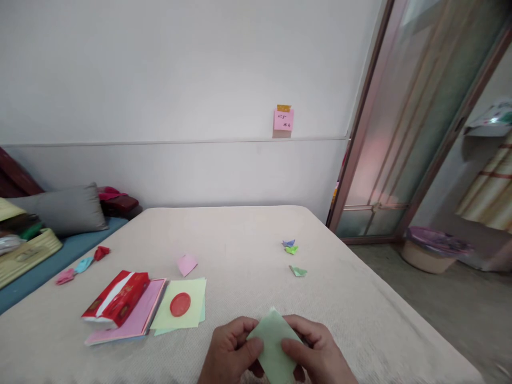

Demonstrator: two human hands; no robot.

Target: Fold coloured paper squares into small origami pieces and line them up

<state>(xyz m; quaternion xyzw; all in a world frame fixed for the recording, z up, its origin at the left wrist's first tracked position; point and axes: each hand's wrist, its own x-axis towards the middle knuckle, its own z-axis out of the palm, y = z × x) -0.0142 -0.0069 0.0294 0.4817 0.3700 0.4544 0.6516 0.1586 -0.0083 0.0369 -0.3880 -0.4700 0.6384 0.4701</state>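
A light green piece of folded paper (274, 341) is held up near the bottom middle of the view, one corner pointing away from me. My left hand (234, 349) grips its left side, thumb on top and fingers curled behind. On the right side my right hand (316, 346) pinches it the same way. The undersides of the fingers are partly hidden by the paper. Left of my hands lie square sheets of yellow and green paper (168, 312) with a round red disc (180, 304) on top.
A red packet (120, 298) rests on pink paper (140, 312) at the left. A pink paper piece (186, 264) lies farther back. Small folded papers, blue (288, 243), bright green (292, 249) and pale green (298, 271), sit right of centre. Crumpled colored pieces (84, 265) line the left edge.
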